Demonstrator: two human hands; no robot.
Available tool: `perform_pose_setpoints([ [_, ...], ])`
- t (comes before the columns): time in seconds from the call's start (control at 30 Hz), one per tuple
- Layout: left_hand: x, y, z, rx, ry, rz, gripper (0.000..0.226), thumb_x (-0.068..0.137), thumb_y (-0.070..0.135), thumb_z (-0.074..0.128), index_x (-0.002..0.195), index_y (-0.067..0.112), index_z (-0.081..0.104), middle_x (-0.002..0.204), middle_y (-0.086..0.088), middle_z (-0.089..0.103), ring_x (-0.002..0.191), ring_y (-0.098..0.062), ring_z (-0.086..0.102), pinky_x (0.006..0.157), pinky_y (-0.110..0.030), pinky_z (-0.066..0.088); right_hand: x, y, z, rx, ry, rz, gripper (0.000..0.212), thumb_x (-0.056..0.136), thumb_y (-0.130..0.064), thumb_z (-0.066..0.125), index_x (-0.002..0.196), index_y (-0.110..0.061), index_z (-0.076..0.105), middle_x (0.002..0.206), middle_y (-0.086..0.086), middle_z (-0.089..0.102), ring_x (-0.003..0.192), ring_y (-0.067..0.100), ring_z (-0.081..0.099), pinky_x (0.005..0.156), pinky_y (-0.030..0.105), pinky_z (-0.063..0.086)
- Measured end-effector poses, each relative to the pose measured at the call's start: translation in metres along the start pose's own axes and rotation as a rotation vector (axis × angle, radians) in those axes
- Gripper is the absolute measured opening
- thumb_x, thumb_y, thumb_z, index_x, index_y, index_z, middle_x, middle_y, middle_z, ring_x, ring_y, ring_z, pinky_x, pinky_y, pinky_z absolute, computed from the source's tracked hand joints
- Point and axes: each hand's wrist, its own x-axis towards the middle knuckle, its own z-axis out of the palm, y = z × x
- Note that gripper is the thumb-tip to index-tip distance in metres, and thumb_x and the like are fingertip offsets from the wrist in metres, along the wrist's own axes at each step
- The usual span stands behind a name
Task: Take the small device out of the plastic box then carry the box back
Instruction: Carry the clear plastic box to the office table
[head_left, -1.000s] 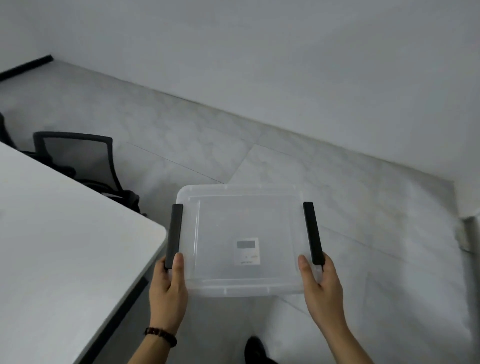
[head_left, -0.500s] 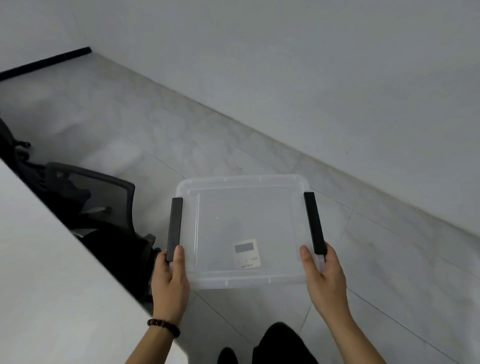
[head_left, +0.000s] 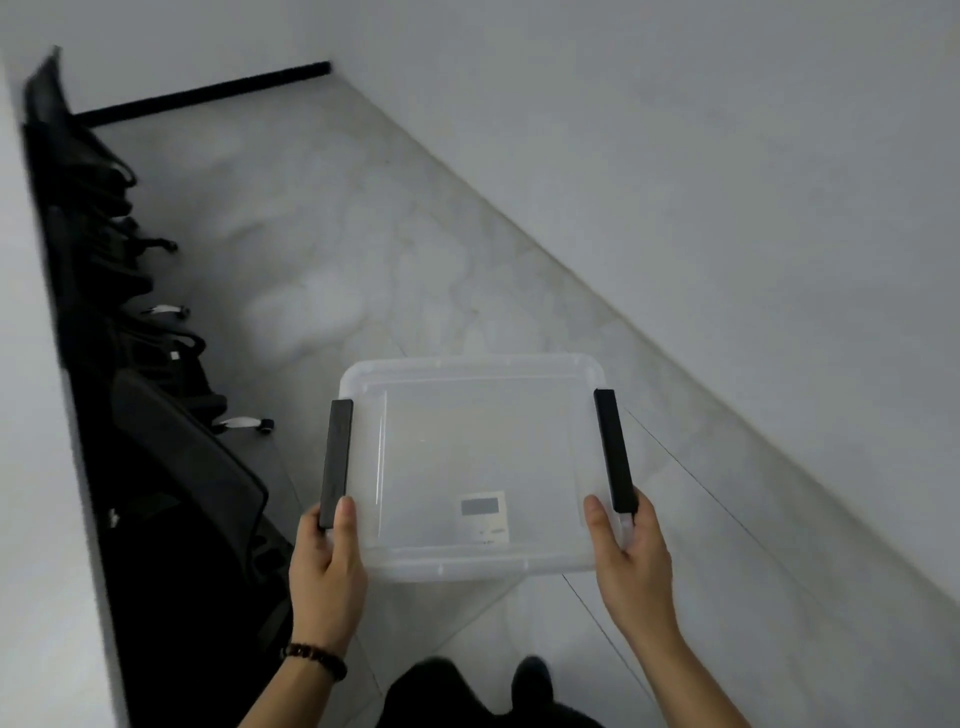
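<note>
Clear, lidded plastic box (head_left: 470, 462) looks light, stiff and a bit slick, carried level above the tiled floor (head_left: 363, 249) by both hands (head_left: 326, 566) (head_left: 631, 566) clasping its near corners beside the black side latches (head_left: 336, 460), small white device (head_left: 483, 517) lying loose inside.

- I have a single view, from the wide-angle camera on the person's head, looking forward and steeply down.
- It sits close above the plastic box (head_left: 470, 467), held out at about waist height, which fills the lower middle of the frame.
- The left hand (head_left: 327, 566) and right hand (head_left: 631, 558) enter from the bottom edge, with the forearms running out of frame.
- Beyond them I see the floor (head_left: 332, 249) receding to the wall (head_left: 727, 156); the counter (head_left: 36, 467) edge runs down the left side.
- The lens bends straight lines near the borders.
- There is no second view, so no overlap.
</note>
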Motion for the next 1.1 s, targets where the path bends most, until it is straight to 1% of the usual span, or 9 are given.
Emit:
perform_pose_setpoints([
  [0.1,0.053,0.017,0.01,-0.019,0.12,-0.031,0.032,0.097,0.039,0.048,0.1,0.009,0.058,0.079,-0.001,0.061,0.074,-0.015,0.058,0.071,-0.033,0.045,0.073,-0.042,0.036,-0.028,-0.115,-0.058,0.049,0.092,-0.045,0.057,0.136,-0.024,0.047,0.107,-0.016,0.062,0.087,-0.007,0.062,0.064,0.007,0.041],
  [0.2,0.115,0.017,0.021,-0.035,0.23,-0.09,0.041,0.097,0.047,0.047,0.11,0.01,0.059,0.087,-0.001,0.064,0.087,-0.022,0.062,0.084,-0.044,0.05,0.144,-0.078,0.085,-0.046,-0.231,-0.104,0.043,0.093,-0.042,0.057,0.132,-0.025,0.049,0.104,-0.017,0.063,0.08,-0.015,0.06,0.062,0.007,0.043],
  [0.33,0.219,0.019,0.035,-0.115,0.333,-0.131,0.033,0.096,0.05,0.047,0.098,0.02,0.06,0.082,-0.001,0.063,0.079,-0.02,0.061,0.078,-0.041,0.05,0.241,-0.12,0.173,-0.081,-0.335,-0.156,0.05,0.092,-0.046,0.057,0.136,-0.024,0.048,0.12,-0.013,0.061,0.101,-0.004,0.059,0.075,0.006,0.04],
  [0.43,0.308,0.037,0.039,-0.133,0.357,-0.155,0.035,0.097,0.045,0.047,0.099,0.012,0.059,0.08,0.0,0.06,0.074,-0.016,0.057,0.072,-0.035,0.047,0.303,-0.162,0.238,-0.083,-0.372,-0.178,0.05,0.094,-0.043,0.056,0.138,-0.023,0.048,0.11,-0.022,0.059,0.087,-0.019,0.057,0.066,0.003,0.043],
  [0.53,0.372,0.063,0.039,-0.129,0.37,-0.134,0.029,0.098,0.04,0.047,0.096,0.013,0.059,0.079,0.0,0.058,0.073,-0.015,0.055,0.071,-0.032,0.044,0.342,-0.204,0.277,-0.076,-0.387,-0.194,0.046,0.094,-0.039,0.057,0.136,-0.022,0.048,0.098,-0.024,0.059,0.074,-0.02,0.057,0.06,0.002,0.043],
  [0.73,0.559,0.121,0.056,-0.087,0.312,-0.087,0.027,0.099,0.037,0.046,0.089,0.013,0.055,0.074,-0.01,0.047,0.065,-0.019,0.045,0.063,-0.036,0.042,0.469,-0.285,0.381,-0.044,-0.315,-0.201,0.046,0.093,-0.044,0.056,0.134,-0.024,0.05,0.111,-0.023,0.059,0.09,-0.024,0.053,0.07,0.008,0.038],
  [0.87,0.696,0.129,0.081,-0.056,0.325,-0.071,0.047,0.095,0.052,0.046,0.095,0.005,0.052,0.068,-0.006,0.044,0.061,-0.018,0.044,0.063,-0.04,0.042,0.564,-0.319,0.466,-0.022,-0.269,-0.193,0.05,0.092,-0.047,0.056,0.136,-0.023,0.049,0.122,-0.011,0.061,0.102,-0.003,0.056,0.087,0.021,0.041],
  [1.0,0.831,0.146,0.099,-0.064,0.349,-0.076,0.058,0.085,0.067,0.044,0.095,0.011,0.056,0.07,-0.01,0.049,0.063,-0.02,0.048,0.063,-0.045,0.046,0.663,-0.359,0.56,0.011,-0.286,-0.178,0.047,0.093,-0.043,0.056,0.134,-0.022,0.05,0.11,-0.016,0.06,0.097,0.001,0.059,0.074,0.008,0.039],
  [1.1,0.921,0.172,0.096,-0.063,0.395,-0.069,0.051,0.085,0.063,0.045,0.09,0.014,0.056,0.073,-0.007,0.055,0.066,-0.019,0.052,0.068,-0.044,0.048,0.724,-0.414,0.625,0.014,-0.331,-0.174,0.041,0.095,-0.036,0.056,0.133,-0.021,0.05,0.086,-0.02,0.058,0.075,0.01,0.062,0.06,0.003,0.043],
])
